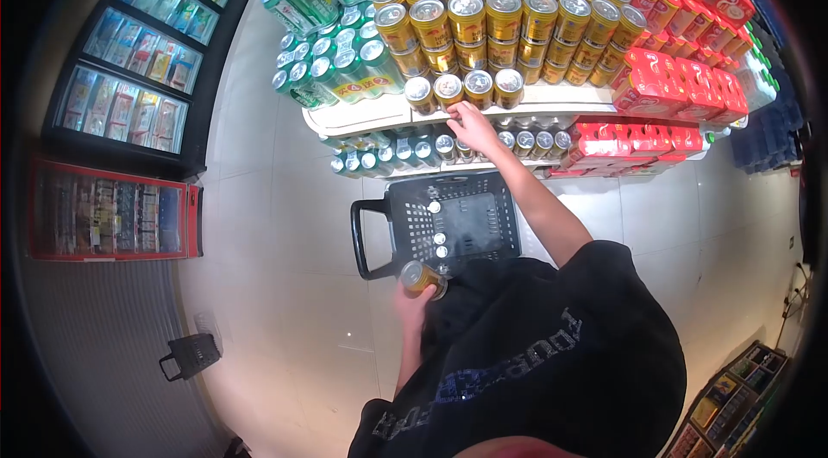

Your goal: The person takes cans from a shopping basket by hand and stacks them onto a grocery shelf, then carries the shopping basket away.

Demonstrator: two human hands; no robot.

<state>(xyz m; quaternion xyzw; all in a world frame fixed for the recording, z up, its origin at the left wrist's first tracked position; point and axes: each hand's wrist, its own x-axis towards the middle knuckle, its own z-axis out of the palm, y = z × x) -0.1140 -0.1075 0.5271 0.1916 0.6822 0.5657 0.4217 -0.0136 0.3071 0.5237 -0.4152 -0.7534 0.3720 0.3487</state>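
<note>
My left hand [410, 306] is closed around a gold drink can [423, 279], held upright-tilted just beside the black shopping basket [509, 221]. With my right arm stretched forward, my right hand [468, 122] is at the shelf edge. Its fingers are apart, and the fingertips reach the lower front of a gold can [448, 89] in a short front row. Other gold cans [479, 85] stand on either side of that one. Several small pale round spots show in the basket; I cannot make out what they are.
Stacked gold cans [467, 20] rise behind the front row. Green can packs [345, 61] are left, red cartons [681, 83] right. A lower shelf holds more cans [543, 144]. Glass-door fridges [129, 70] line the left; another basket [194, 354] lies on the floor.
</note>
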